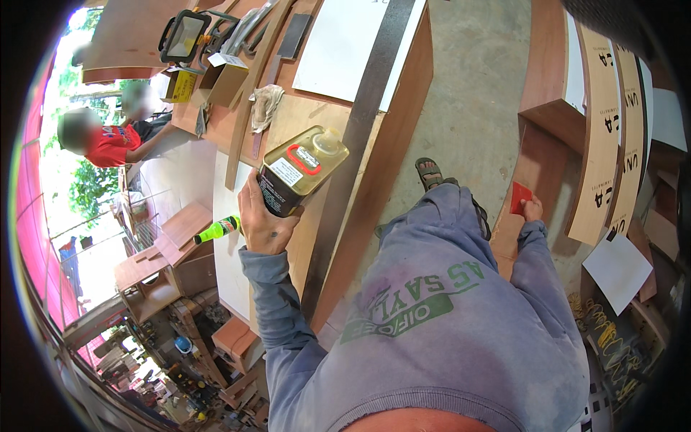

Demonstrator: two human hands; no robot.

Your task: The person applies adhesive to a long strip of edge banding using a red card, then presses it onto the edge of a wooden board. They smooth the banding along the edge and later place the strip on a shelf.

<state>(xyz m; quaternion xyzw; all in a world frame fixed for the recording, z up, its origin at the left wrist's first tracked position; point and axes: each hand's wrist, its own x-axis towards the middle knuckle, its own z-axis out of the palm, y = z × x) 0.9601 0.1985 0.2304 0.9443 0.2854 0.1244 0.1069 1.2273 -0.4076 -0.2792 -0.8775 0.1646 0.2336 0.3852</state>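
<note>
My left hand (268,225) is wrapped around a rectangular metal can (317,160) with a pale plastic cap and a red handle on its top. The can is tilted above the wooden workbench, close to a long dark metal bar (368,90). Beside that wrist lies a bright green bottle (217,230). Low on my right, my right hand (533,209) grips a flat red plastic piece (519,196) next to a brown wooden panel (536,162). Some of the fingers on both hands are hidden.
A crumpled rag (266,108), an opened cardboard box (224,78) and a work light (184,36) sit farther up the bench. Long laminated boards (596,137) stand at right. A person in a red shirt (111,146) is at far left. Yellow coiled hose (604,335) lies lower right.
</note>
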